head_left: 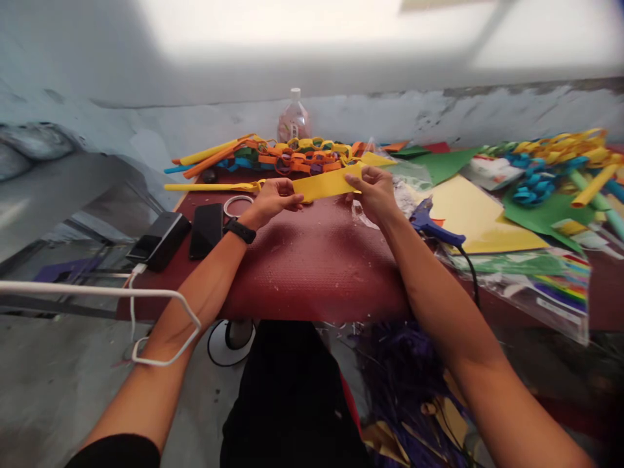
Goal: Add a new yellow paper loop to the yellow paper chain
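Grey concrete floor nearest, then a dark red textured table (312, 260) set against a pale, scuffed wall. Black-clad lap at the near edge, purple shredded paper (404, 370) spilling just right of it, a white cable (97, 290) crossing the left forearm.

Above the table's middle, a yellow paper strip (325, 184), long axis running left to right, right end tilted slightly higher and farther. Left hand (273, 201), black wristband on the wrist, pinching the strip's left end between thumb and curled fingers. Right hand (373, 192) closed on the right end the same way, fingers bent over the top edge.

Left of the hands, lying flat: a black power bank (160, 240), a black phone (206, 229), a clear tape ring (236, 206). Just right of the right wrist, a blue glue gun (431, 224) with a black cord, resting on a large yellow paper sheet (480, 218); nearer right, a clear packet of rainbow-coloured paper (550, 286); green sheets beyond.

Behind the strip, a multicoloured paper-link chain (297, 156) heaped across the far edge, rolled yellow and orange paper tubes (209, 158) pointing left. Farthest, a clear plastic bottle with white cap (293, 120) upright against the wall. Far right, more looped chains in yellow and blue (550, 162), blurred.
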Action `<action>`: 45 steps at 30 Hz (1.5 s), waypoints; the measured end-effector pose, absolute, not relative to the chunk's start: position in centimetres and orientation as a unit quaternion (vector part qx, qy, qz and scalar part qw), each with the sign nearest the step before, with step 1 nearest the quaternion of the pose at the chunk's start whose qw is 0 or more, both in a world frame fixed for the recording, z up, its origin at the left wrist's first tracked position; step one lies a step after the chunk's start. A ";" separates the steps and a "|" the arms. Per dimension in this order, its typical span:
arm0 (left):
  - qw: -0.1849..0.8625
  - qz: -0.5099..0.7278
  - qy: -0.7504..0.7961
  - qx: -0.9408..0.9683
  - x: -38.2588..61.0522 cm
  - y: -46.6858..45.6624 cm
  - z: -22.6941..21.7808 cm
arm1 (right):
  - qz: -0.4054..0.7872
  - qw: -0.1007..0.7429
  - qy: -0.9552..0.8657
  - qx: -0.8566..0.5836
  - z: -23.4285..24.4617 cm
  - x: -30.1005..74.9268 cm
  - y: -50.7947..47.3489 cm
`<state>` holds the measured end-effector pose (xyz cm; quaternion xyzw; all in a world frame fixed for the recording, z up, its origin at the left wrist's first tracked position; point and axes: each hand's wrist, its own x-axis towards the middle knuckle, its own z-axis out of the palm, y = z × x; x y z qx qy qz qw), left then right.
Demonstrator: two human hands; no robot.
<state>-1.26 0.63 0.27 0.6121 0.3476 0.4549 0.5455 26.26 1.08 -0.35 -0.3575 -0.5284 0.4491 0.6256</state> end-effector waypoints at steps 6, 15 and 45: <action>0.536 0.497 0.324 0.601 0.2 0.0 0.0 | 0.550 0.568 -0.508 -0.343 -0.4 23.2 -0.6; 0.533 0.470 0.291 0.641 1.0 -0.3 -0.2 | 0.506 0.554 -0.561 -0.349 -2.1 21.2 -0.3; 0.667 0.426 0.297 0.534 -1.0 0.4 0.3 | 0.524 0.532 -0.558 -0.362 0.7 25.5 -0.6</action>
